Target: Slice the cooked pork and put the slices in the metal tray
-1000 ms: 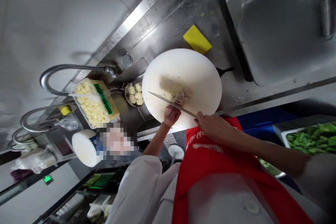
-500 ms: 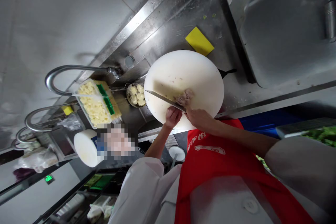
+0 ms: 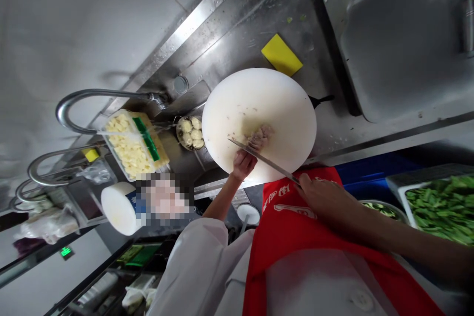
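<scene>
A long-bladed knife [image 3: 262,159] is in my right hand [image 3: 314,190], which is closed round its handle over the near right edge of the round white cutting board [image 3: 237,94]. The blade slants across the board, its tip toward the left. My left hand [image 3: 244,164] rests on the near part of the board with its fingers curled, right against the near side of the blade. Whatever lies under those fingers is hidden. Just beyond the blade lies a small heap of cut pale pinkish meat [image 3: 261,136], with a few scraps scattered farther back.
Left of the board stand a round pan of pale peeled pieces [image 3: 190,133] and a tub of yellowish chunks [image 3: 129,148] under a curved tap [image 3: 81,94]. A yellow sponge-like block [image 3: 282,54] lies behind the board. Leafy greens [image 3: 444,207] fill a white container at right.
My right hand has drawn back to the right and toward my body, pulling the knife along. The tip now sits nearer the meat. My left hand has hardly moved.
</scene>
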Tool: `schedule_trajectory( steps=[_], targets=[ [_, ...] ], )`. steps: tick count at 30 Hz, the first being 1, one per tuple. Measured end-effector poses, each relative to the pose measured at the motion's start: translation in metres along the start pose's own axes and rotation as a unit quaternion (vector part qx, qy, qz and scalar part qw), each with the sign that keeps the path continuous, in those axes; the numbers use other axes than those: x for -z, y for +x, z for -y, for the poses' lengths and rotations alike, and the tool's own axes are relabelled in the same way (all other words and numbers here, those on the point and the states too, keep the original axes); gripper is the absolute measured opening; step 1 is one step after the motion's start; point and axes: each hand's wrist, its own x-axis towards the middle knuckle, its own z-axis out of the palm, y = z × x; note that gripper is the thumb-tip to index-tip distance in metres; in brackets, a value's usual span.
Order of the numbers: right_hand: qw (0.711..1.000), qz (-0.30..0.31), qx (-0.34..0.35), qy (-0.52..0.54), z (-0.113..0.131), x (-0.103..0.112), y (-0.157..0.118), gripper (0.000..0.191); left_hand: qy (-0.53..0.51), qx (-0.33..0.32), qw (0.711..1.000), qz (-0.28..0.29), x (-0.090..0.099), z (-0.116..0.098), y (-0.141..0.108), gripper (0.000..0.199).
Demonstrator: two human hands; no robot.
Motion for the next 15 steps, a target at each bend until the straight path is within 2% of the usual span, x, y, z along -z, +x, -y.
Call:
schedule_trajectory(
  steps=[2, 5, 7, 10, 15],
  targets=[
    [1.000, 0.006, 0.010, 0.002, 0.008, 0.005, 0.032, 0.031, 0.008, 0.012, 1.000, 0.009, 0.000, 0.001, -0.001, 0.014],
    [0.999, -0.028, 0.031, 0.013, 0.022, 0.018, 0.083, 0.039, 0.025, 0.020, 0.999, 0.015, 0.001, 0.001, -0.002, 0.015],
    [0.998, -0.050, 0.046, 0.018, 0.027, 0.028, 0.101, 0.042, 0.032, 0.015, 0.999, 0.003, 0.001, 0.001, -0.002, 0.013],
    [0.997, -0.053, 0.048, 0.025, 0.026, 0.037, 0.093, 0.045, 0.006, 0.018, 1.000, -0.014, 0.000, 0.000, -0.003, 0.010],
    [1.000, 0.010, -0.001, 0.015, 0.015, 0.030, 0.029, 0.037, -0.015, 0.036, 0.999, 0.014, 0.000, 0.001, -0.008, 0.010]
  ],
)
